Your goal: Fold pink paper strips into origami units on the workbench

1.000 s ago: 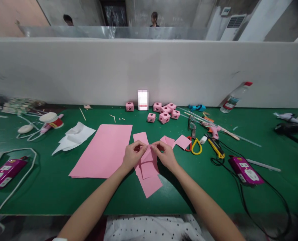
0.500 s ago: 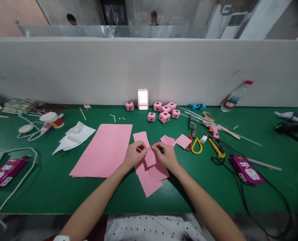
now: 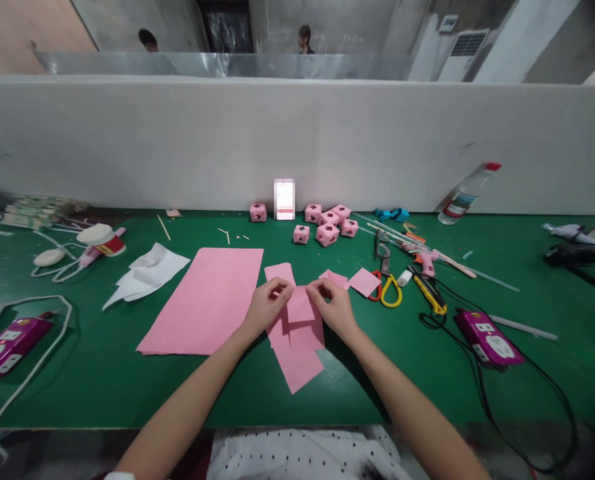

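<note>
A small sheet of pink paper (image 3: 303, 308) with a folded-over upper part is held between my two hands. Its left upper corner is pinched by my left hand (image 3: 268, 303), its right one by my right hand (image 3: 333, 305). More pink paper pieces (image 3: 297, 372) lie beneath it on the table, partly covered by the held sheet and my hands. To the left rests a stack of large pink sheets (image 3: 212, 293). Just right of my right hand are a folded pink piece (image 3: 333, 277) and a flat pink square (image 3: 364, 283).
Several pink paper cubes (image 3: 327, 234) sit near the partition (image 3: 202, 147), beside a phone (image 3: 284, 199). Scissors (image 3: 391, 291), a cutter (image 3: 430, 293), a glue gun (image 3: 426, 261), a bottle (image 3: 465, 198) and a purple power strip (image 3: 490, 339) are at right. Crumpled white paper (image 3: 150, 273) lies left.
The held pink sheet has turned from a slanted position to nearly square with me. My hands have moved slightly apart, each pinching an upper corner.
</note>
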A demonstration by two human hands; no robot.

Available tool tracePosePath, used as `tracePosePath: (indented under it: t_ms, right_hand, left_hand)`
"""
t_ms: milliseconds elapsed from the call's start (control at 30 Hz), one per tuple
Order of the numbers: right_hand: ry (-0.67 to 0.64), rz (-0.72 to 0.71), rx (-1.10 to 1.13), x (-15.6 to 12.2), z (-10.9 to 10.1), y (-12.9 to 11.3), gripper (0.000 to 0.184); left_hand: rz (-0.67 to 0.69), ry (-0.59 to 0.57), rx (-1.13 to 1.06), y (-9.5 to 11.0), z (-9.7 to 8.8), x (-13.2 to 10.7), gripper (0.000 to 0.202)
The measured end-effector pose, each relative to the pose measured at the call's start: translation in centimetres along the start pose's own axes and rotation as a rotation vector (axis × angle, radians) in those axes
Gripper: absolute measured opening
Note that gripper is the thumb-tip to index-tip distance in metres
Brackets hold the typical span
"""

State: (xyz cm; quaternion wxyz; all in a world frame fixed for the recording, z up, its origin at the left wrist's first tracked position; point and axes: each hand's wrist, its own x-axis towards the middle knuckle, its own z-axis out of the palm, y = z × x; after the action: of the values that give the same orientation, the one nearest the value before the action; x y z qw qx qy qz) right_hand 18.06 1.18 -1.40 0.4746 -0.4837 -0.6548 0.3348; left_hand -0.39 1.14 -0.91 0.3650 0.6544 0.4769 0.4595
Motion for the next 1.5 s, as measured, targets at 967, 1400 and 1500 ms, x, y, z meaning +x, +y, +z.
tracePosePath:
  t_ms: [967, 1400, 1500]
  right_hand:
    - [-0.029, 0.119, 0.141, 0.9, 0.0, 1.7, 0.024]
    - [-0.183, -0.073, -0.12, -0.7, 0.8, -0.3, 0.018]
    - [-0.168, -0.083, -0.133, -0.6, 0.7, -0.4, 0.018]
  left_hand:
    - [0.06, -0.007, 0.126, 0.0, 0.0, -0.3, 0.022]
    - [0.136, -0.036, 0.255, 0.1, 0.6, -0.6, 0.009]
    - [0.131, -0.025, 0.262, 0.1, 0.6, -0.5, 0.009]
